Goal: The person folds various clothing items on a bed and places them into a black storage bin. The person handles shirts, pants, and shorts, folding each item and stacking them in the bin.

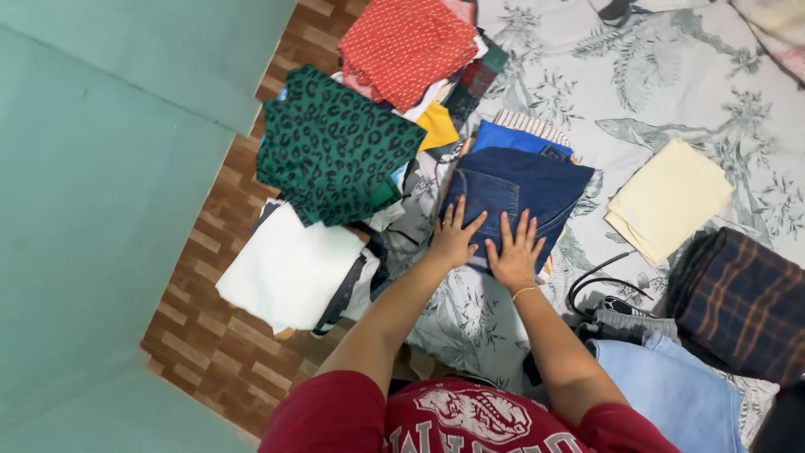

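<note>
Starting at the left edge of the bed, a white folded piece hangs over onto the wood-pattern floor, with a green leopard-print garment piled above it and a red dotted cloth near the top. Next come the folded dark blue jeans, lying on the grey leafy sheet about mid-bed. Both hands are flat on the near edge of the jeans: left hand and right hand, fingers spread wide, gripping nothing. Further right sits a pale yellow folded cloth, then a dark plaid blanket at the right edge, with light blue jeans just below.
</note>
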